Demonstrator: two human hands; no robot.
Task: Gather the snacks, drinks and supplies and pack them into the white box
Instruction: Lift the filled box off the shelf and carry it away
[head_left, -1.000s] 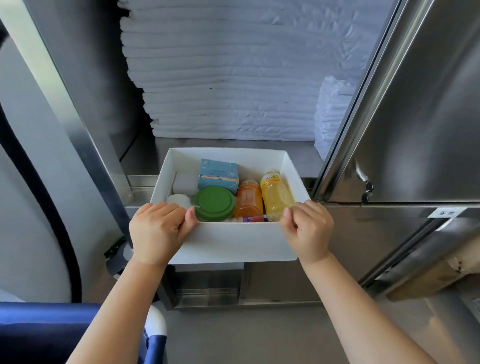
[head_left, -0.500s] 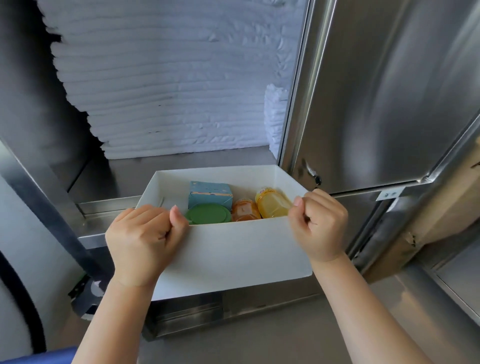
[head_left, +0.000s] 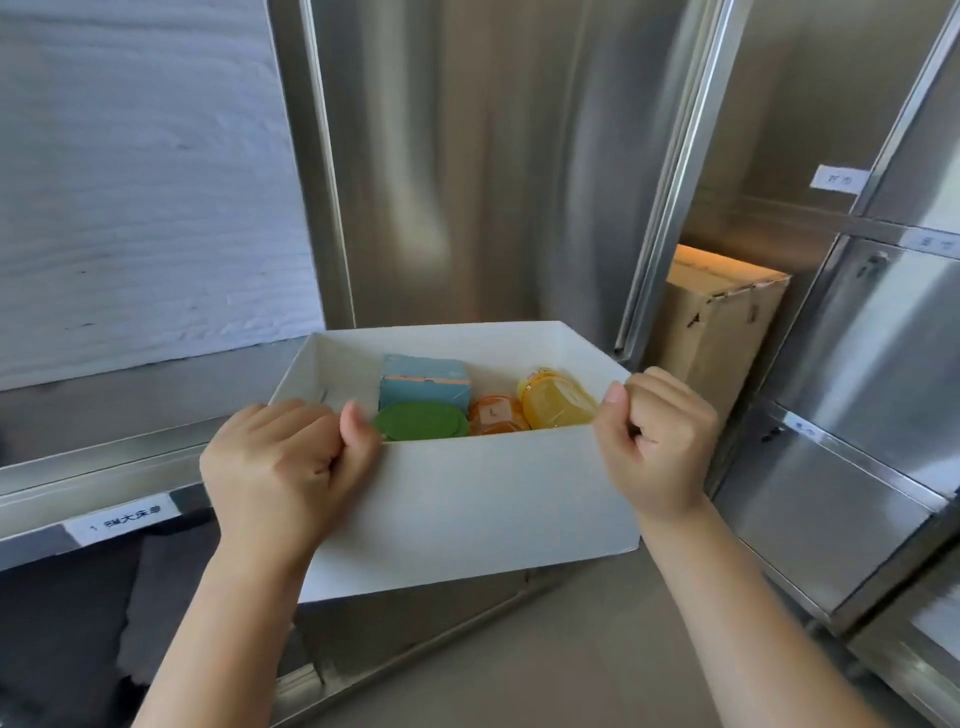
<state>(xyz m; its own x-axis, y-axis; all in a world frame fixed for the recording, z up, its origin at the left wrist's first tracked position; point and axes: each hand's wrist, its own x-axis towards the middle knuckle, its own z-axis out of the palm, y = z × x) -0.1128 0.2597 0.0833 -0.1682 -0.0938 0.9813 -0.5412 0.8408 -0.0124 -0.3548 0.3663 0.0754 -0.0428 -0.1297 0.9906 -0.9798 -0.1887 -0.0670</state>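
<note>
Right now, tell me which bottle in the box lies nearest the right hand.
The yellow bottle, beside the right hand; the orange bottle lies further left.

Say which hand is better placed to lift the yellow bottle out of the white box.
Right, probably. The right hand grips the near rim of the white box just beside the yellow bottle; the left hand grips the other end, with the green lid and orange bottle between.

There is only one view (a wide-angle camera worn on the person's head). It looks forward and down, close above the white box (head_left: 467, 499) at arm's reach, and faces the steel cabinet door (head_left: 467, 156) just behind it.
</note>
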